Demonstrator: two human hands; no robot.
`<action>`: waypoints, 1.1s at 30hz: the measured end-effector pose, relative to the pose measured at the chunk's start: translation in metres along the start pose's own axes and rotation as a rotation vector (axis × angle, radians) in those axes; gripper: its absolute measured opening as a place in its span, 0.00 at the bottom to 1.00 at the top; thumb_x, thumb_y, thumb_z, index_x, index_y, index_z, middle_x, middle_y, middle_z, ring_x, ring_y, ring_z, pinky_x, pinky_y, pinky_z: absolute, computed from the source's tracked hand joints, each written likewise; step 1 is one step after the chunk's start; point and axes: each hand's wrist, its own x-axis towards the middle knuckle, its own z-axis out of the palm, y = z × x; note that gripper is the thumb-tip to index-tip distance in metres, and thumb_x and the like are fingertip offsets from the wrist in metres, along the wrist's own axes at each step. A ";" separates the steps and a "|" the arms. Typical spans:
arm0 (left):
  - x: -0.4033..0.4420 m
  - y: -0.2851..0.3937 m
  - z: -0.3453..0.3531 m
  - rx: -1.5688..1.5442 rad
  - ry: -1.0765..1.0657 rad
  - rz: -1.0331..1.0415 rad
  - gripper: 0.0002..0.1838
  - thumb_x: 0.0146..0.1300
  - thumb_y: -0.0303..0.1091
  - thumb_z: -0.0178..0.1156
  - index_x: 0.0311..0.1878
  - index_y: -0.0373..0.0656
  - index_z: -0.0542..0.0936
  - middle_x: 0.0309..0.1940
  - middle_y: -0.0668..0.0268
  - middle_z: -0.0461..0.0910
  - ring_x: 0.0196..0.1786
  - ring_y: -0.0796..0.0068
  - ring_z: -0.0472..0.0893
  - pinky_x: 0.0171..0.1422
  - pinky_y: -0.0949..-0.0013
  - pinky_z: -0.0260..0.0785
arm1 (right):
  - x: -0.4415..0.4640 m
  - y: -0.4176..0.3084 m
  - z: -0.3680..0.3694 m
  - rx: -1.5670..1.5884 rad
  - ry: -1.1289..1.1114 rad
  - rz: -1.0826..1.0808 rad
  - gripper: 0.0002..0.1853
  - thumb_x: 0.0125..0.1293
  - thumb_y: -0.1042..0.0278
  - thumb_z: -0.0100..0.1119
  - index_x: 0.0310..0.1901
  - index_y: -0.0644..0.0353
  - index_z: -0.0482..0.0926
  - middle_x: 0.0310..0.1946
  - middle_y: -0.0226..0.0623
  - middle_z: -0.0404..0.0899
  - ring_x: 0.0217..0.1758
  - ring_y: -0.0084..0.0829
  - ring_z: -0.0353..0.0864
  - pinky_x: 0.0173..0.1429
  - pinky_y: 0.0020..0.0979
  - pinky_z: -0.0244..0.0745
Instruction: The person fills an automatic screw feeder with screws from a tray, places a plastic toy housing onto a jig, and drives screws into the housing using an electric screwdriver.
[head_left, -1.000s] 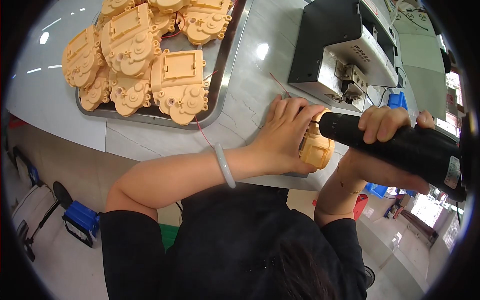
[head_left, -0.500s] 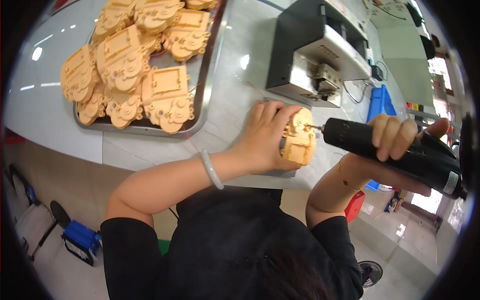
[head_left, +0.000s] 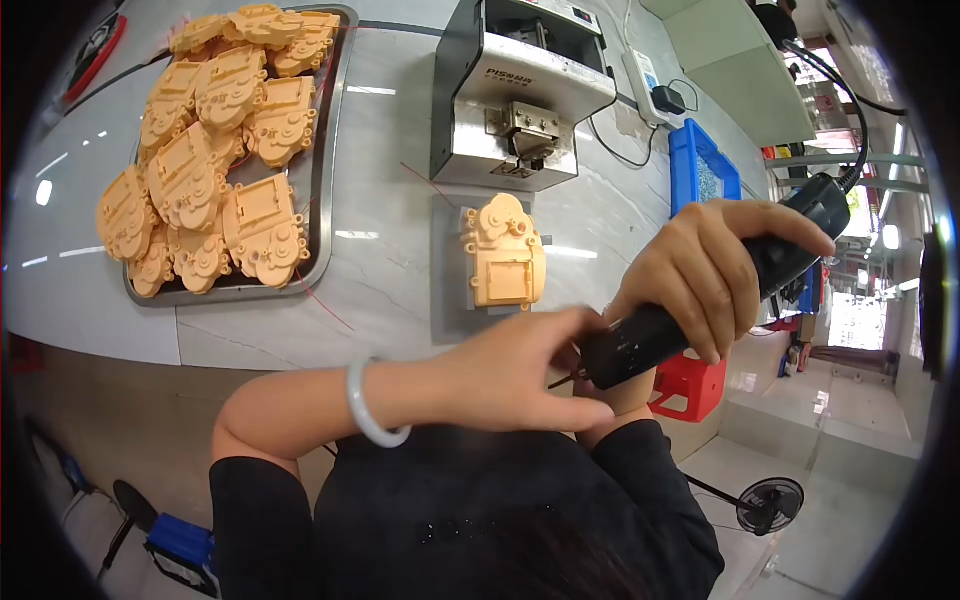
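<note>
My right hand [head_left: 700, 275] is wrapped around a black electric screwdriver [head_left: 640, 345], its cord rising at the upper right. The driver's nose and thin bit point down and left, toward my body. Close to that tip is my left hand [head_left: 515, 365], slightly blurred, thumb and fingers apart on either side of the nose; whether they touch it is unclear. A yellow plastic gear housing [head_left: 508, 250] lies on a grey base plate [head_left: 452, 290], touched by neither hand.
A metal tray [head_left: 322, 200] on the left holds several piled yellow housings [head_left: 265, 225]. Behind the base plate stands a black-and-silver screw feeder machine [head_left: 530, 110]. A blue bin [head_left: 685, 165] sits at the right, with a red stool [head_left: 705, 390] below the table edge.
My left hand has let go of the yellow housing and moved toward my body, to the driver's tip. The screwdriver has left the housing and swung to point down-left. The view has shifted.
</note>
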 end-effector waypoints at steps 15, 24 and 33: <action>0.012 0.002 0.028 -0.013 0.057 -0.183 0.16 0.48 0.32 0.63 0.37 0.32 0.74 0.27 0.59 0.78 0.31 0.76 0.76 0.39 0.71 0.69 | -0.008 0.009 0.024 -0.087 0.067 0.186 0.10 0.65 0.62 0.52 0.46 0.52 0.74 0.13 0.39 0.69 0.09 0.25 0.66 0.13 0.22 0.59; 0.011 -0.011 0.030 0.041 0.207 -0.078 0.17 0.42 0.31 0.60 0.36 0.30 0.76 0.23 0.50 0.78 0.29 0.55 0.80 0.36 0.64 0.70 | -0.013 0.010 0.024 -0.172 0.097 0.157 0.10 0.65 0.63 0.52 0.46 0.54 0.73 0.14 0.41 0.69 0.10 0.26 0.66 0.14 0.25 0.63; 0.012 -0.023 0.021 0.109 0.250 -0.032 0.15 0.43 0.33 0.60 0.33 0.32 0.76 0.22 0.52 0.77 0.28 0.57 0.79 0.34 0.64 0.69 | -0.016 0.008 0.013 -0.259 0.155 0.195 0.11 0.68 0.62 0.48 0.48 0.55 0.71 0.14 0.41 0.71 0.11 0.29 0.70 0.14 0.26 0.68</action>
